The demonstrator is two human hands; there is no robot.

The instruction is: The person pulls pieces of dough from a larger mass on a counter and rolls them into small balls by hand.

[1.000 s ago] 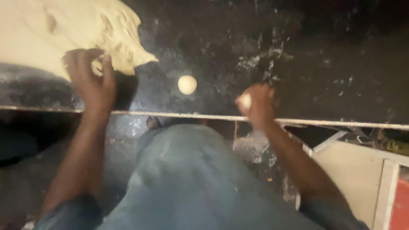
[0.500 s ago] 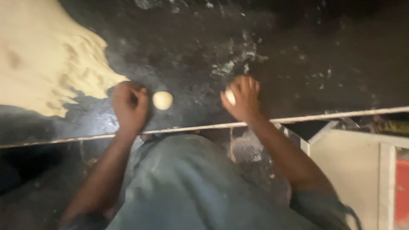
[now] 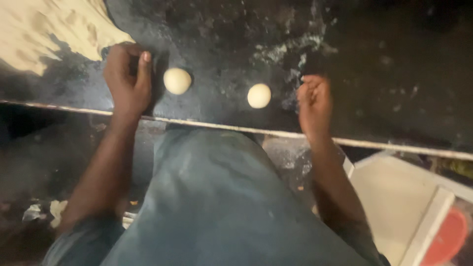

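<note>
2 dough balls (image 3: pixel 177 81) (image 3: pixel 259 95) mid-frame on dark counter (image 3: pixel 384 74). Left hand (image 3: pixel 127 81) curled, empty, beside left ball; right hand (image 3: pixel 314 101) loosely curled, empty, beside right ball. Dough mass (image 3: pixel 44 29) upper left.

No packages, labels (or screens)
</note>
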